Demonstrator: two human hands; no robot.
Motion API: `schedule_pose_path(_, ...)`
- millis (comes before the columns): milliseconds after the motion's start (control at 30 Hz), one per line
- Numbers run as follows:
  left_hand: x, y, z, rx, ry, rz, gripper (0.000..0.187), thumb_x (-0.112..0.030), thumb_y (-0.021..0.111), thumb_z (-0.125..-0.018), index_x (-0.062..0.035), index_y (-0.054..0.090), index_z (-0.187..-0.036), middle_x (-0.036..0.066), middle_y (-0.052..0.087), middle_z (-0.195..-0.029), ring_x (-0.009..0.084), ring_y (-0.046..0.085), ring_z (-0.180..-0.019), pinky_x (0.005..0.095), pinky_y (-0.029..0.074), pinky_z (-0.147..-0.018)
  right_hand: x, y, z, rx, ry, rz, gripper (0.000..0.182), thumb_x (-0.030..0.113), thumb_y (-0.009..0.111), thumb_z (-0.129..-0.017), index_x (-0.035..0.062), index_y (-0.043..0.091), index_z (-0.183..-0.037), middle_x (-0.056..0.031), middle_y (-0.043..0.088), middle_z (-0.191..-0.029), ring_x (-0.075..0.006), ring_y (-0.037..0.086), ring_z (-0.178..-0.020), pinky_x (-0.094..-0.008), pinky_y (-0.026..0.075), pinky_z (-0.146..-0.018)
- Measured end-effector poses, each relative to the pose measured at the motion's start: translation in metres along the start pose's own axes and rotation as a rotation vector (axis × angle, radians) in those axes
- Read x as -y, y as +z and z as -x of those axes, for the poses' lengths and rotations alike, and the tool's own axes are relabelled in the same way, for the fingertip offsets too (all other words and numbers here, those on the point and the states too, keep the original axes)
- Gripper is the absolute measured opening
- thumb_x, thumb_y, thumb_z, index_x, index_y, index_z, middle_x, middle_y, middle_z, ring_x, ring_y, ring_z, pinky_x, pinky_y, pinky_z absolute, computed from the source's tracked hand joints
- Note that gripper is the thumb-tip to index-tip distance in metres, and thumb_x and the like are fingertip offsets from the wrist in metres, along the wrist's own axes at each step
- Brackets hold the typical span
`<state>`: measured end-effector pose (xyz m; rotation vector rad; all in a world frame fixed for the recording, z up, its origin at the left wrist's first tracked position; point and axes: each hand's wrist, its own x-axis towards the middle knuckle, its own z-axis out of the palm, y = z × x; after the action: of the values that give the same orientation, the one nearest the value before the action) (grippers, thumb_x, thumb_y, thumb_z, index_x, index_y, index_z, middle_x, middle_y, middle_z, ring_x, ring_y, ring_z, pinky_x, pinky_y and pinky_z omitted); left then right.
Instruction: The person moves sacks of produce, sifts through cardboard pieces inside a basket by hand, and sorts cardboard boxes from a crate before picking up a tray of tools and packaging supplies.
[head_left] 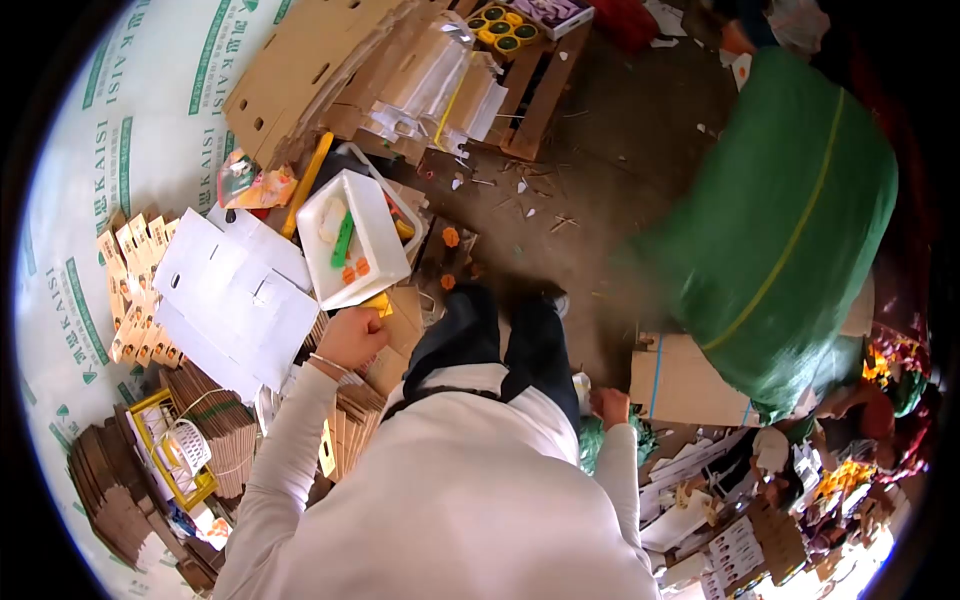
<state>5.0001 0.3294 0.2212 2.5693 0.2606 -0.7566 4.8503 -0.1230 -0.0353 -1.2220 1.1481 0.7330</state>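
My left hand (352, 340), with a thin band at the wrist, is curled closed just below the near corner of a white foam box (385, 262). Its fingertips are close to a yellow piece (379, 304) and brown cardboard. Inside the box lie a green-handled tool (342, 239) and small orange pieces (356, 270). To the left of the box is a flat white carton sheet (235, 290). My right hand (608, 404) hangs at my right side with fingers curled, beside crumpled green plastic (597, 445); what the fingers of either hand enclose is hidden.
A big green wrapped bundle (790, 230) stands at right on cardboard (685, 380). Flattened cartons (300, 75) lean at the back left near a wooden pallet (535, 105). Scraps litter the floor (560, 190). Stacked cardboard (210, 420) and a white basket (186, 447) are at lower left.
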Motion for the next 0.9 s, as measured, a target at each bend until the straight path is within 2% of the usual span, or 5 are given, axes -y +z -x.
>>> schedule_pose_path(167,-0.020,0.012,-0.007,0.066,-0.048,-0.090,0.020,-0.021,0.060,-0.064,-0.0006,0.059,-0.064,0.017,0.056,-0.059,0.0302,0.056,-0.056,0.0381,0.044,-0.054,0.014,-0.011,-0.007,-0.052,-0.073,-0.123,0.012,0.013,0.057,-0.072,0.0014,0.059,-0.069,-0.0059,0.056,-0.059,-0.0152,0.056,-0.052,-0.0244,0.044,-0.045)
schedule_pose_path(300,-0.011,0.013,-0.022,0.015,-0.005,-0.094,0.020,-0.016,0.060,-0.064,0.0015,0.055,-0.056,0.012,0.051,-0.048,0.0177,0.049,-0.045,0.0323,0.041,-0.047,0.008,-0.012,-0.025,-0.081,-0.053,-0.152,0.013,0.012,0.056,-0.072,0.0001,0.061,-0.073,-0.0073,0.058,-0.061,-0.0163,0.058,-0.056,-0.0257,0.046,-0.048)
schedule_pose_path(400,-0.013,0.016,-0.035,0.044,-0.067,-0.044,0.025,-0.023,0.061,-0.066,0.0004,0.058,-0.058,0.016,0.056,-0.055,0.0269,0.058,-0.054,0.0360,0.044,-0.054,0.010,-0.011,-0.023,-0.071,-0.061,-0.154,0.011,0.013,0.058,-0.071,0.0023,0.062,-0.074,-0.0064,0.059,-0.063,-0.0168,0.059,-0.058,-0.0277,0.047,-0.050)
schedule_pose_path(667,-0.032,0.031,-0.080,0.091,-0.005,-0.110,0.028,-0.027,0.061,-0.065,0.0007,0.064,-0.067,0.018,0.060,-0.063,0.0291,0.060,-0.061,0.0359,0.047,-0.060,0.029,-0.028,-0.022,-0.132,-0.031,-0.211,0.011,0.011,0.056,-0.072,0.0007,0.060,-0.070,-0.0085,0.059,-0.064,-0.0175,0.058,-0.057,-0.0296,0.047,-0.049)
schedule_pose_path(900,-0.032,0.015,-0.165,0.291,-0.203,0.000,0.033,-0.032,0.057,-0.069,-0.0001,0.065,-0.070,0.018,0.062,-0.068,0.0308,0.062,-0.068,0.0374,0.048,-0.066,0.089,-0.029,-0.065,-0.148,-0.103,-0.206,0.016,0.012,0.053,-0.071,-0.0021,0.062,-0.072,-0.0106,0.061,-0.066,-0.0185,0.057,-0.052,-0.0297,0.046,-0.044)
